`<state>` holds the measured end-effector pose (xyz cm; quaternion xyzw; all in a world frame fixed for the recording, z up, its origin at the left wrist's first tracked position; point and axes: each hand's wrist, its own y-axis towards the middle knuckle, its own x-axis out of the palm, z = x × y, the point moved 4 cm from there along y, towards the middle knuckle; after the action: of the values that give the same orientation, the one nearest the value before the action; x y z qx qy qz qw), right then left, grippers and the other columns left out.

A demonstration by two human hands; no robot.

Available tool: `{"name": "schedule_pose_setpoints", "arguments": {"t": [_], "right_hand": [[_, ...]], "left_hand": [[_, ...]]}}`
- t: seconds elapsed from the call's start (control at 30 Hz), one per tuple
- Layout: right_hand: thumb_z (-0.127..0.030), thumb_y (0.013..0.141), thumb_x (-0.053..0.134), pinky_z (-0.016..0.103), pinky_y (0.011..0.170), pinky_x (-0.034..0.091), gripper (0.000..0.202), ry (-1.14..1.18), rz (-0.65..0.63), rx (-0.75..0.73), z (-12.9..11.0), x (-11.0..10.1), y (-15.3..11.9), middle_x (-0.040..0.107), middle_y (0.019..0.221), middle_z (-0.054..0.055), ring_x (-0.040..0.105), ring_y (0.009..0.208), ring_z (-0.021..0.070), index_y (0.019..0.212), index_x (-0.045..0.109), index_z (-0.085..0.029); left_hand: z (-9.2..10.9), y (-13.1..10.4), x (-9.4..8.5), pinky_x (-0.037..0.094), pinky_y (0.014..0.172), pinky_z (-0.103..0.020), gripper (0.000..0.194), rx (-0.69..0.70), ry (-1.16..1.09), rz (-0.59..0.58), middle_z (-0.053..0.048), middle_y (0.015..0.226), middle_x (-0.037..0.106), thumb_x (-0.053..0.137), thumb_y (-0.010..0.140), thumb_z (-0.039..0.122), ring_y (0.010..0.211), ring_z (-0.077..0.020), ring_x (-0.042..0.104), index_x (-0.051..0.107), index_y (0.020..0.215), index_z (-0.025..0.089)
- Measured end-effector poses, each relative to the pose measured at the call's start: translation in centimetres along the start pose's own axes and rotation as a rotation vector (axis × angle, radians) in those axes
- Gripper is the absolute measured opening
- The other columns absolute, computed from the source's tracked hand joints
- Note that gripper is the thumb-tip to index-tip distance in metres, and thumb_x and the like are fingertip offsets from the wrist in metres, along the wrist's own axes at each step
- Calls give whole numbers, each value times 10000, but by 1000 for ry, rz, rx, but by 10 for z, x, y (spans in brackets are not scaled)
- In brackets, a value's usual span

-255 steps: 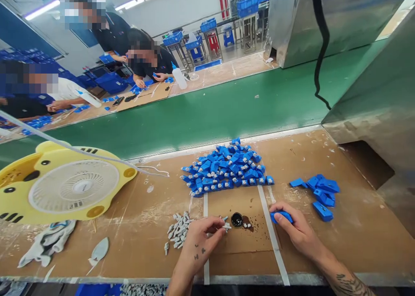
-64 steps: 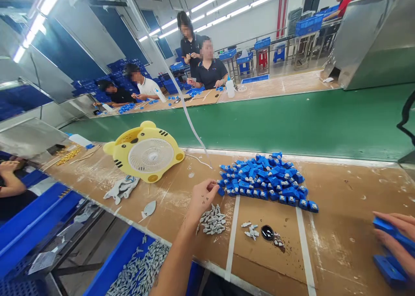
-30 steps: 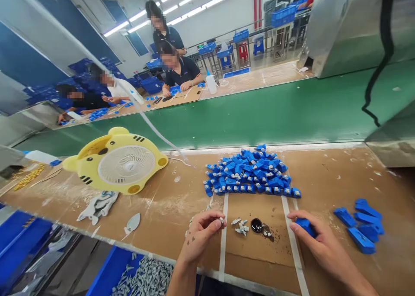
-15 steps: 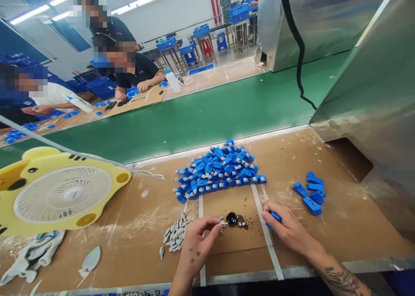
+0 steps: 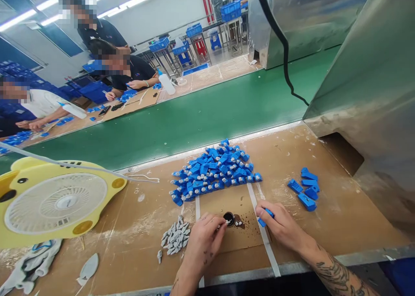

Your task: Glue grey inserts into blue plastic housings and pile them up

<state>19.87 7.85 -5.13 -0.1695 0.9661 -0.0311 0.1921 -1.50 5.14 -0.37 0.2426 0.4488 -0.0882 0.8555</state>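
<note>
My left hand [image 5: 205,239] pinches a small pale piece [image 5: 227,222] at the mouth of a small round black cup [image 5: 229,217]. My right hand [image 5: 280,224] is closed round a blue part [image 5: 266,217], to the right of the cup. Dark stains and a few white bits [image 5: 238,223] lie beside the cup. Behind the hands is a heap of blue parts with whitish ends [image 5: 214,168]. A pile of grey pieces [image 5: 177,236] lies just left of my left hand. Several blue parts [image 5: 307,197] are grouped at the right.
A yellow fan [image 5: 61,203] lies at the left, with a glove [image 5: 32,261] and a grey oval piece [image 5: 89,265] nearby. A green belt [image 5: 181,123] runs behind the cardboard-covered table. Metal housing [image 5: 366,127] stands at right, under a hanging black cable. Other people are across the belt.
My left hand has brought the pale piece from beside the cup to its mouth. My right hand still holds the blue part. The whole view has shifted slightly.
</note>
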Motion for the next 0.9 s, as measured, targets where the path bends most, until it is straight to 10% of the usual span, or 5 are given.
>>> {"name": "schedule_pose_setpoints", "arguments": {"t": [0.37, 0.63, 0.9], "right_hand": [[-898, 768, 458, 245, 407, 209, 669, 659, 116, 177, -8, 35, 14, 277, 516, -88, 219, 432, 96, 647, 446, -240], [-877, 747, 519, 245, 430, 284, 655, 631, 340, 222, -11, 43, 8, 362, 599, -44, 308, 507, 119, 626, 433, -239], [-800, 840, 472, 285, 561, 445, 586, 458, 168, 90, -18, 35, 18, 493, 657, -12, 474, 601, 166, 733, 535, -227]], "left_hand": [[36, 13, 23, 480, 556, -219, 171, -132, -326, 246, 3, 691, 696, 603, 983, 247, 578, -134, 594, 704, 846, 225], [36, 6, 38, 508, 596, -260, 206, -211, -353, 208, -28, 740, 730, 563, 997, 235, 627, -162, 633, 720, 863, 231], [19, 12, 33, 501, 560, -237, 236, -302, -425, 142, -9, 693, 704, 593, 978, 339, 587, -154, 631, 757, 852, 225]]}}
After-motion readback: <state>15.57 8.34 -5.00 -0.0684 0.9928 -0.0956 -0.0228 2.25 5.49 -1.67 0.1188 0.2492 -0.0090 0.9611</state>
